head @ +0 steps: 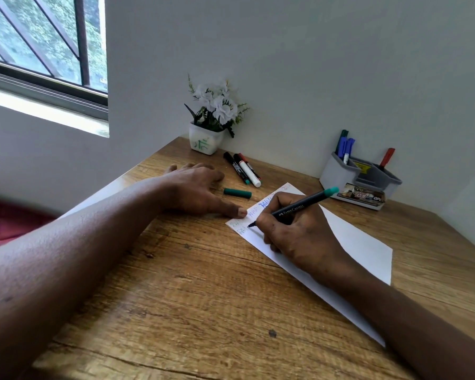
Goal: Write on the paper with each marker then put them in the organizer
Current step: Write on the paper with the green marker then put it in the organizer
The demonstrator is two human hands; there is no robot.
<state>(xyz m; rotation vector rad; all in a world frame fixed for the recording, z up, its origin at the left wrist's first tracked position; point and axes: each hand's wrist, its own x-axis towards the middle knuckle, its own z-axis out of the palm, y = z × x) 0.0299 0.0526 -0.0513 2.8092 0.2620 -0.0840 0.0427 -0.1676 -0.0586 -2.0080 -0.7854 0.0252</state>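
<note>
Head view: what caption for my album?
Right hand writes on paper with green marker; left hand rests on table.

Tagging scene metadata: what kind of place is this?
Likely a home or small-office desk set in a room corner: a wooden table against plain walls beside a window, an organizer holding markers, and a flower pot.

A home study corner, by the look of it: a wood-grain surface (203, 283) set into the angle of plain white walls (313, 64), a barred sliding window (44, 50) (green foliage outside), a small white pot of white flowers (211, 119), a grey plastic desk organizer (337, 174) holding blue and red markers (347, 146), and red quilted fabric (8, 223) at the left edge.
</note>
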